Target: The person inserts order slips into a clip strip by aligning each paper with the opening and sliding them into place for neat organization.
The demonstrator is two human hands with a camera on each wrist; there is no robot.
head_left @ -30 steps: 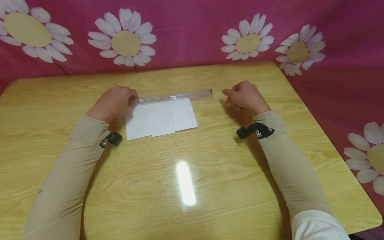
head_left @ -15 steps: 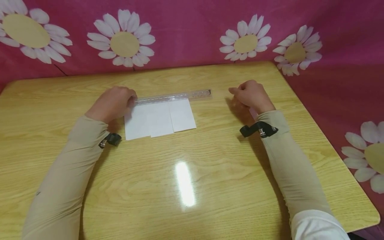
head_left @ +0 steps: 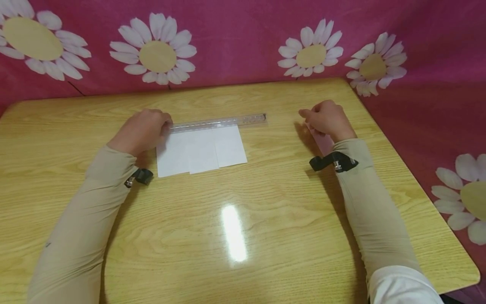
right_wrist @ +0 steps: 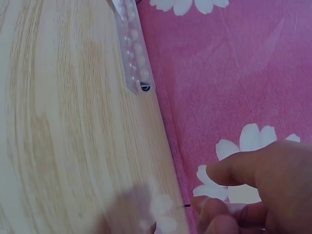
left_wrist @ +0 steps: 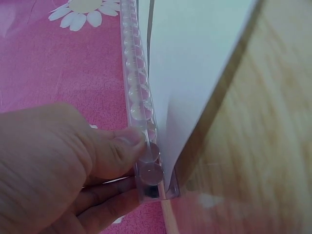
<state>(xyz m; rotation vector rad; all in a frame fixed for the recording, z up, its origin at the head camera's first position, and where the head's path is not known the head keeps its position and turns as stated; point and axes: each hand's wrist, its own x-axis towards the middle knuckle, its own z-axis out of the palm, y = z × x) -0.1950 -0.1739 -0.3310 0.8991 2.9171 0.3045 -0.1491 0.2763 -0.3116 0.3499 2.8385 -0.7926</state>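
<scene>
A clear plastic ruler-like rail (head_left: pixel 212 123) with a row of round beads inside lies crosswise toward the back of the table. My left hand (head_left: pixel 142 131) holds its left end; in the left wrist view the thumb (left_wrist: pixel 122 148) presses its side with fingers beneath. Several white paper sheets (head_left: pixel 203 152) overlap along its near edge. Apart from the rail, my right hand (head_left: pixel 326 120) is off to the right, thumb forward and fingers bent. Below it shows a flat pink strip (head_left: pixel 323 142); whether the fingers hold it is unclear.
The wood-grain table (head_left: pixel 171 236) ends at a pink curtain (head_left: pixel 235 42) with large daisies behind and on the right. A bright light reflection lies on its middle. Black straps (head_left: pixel 142 176) with small cameras sit on both wrists.
My right hand has moved a little to the right, away from the rail's end, and more of the pink strip shows beneath it. The left hand, rail and papers stay nearly in place.
</scene>
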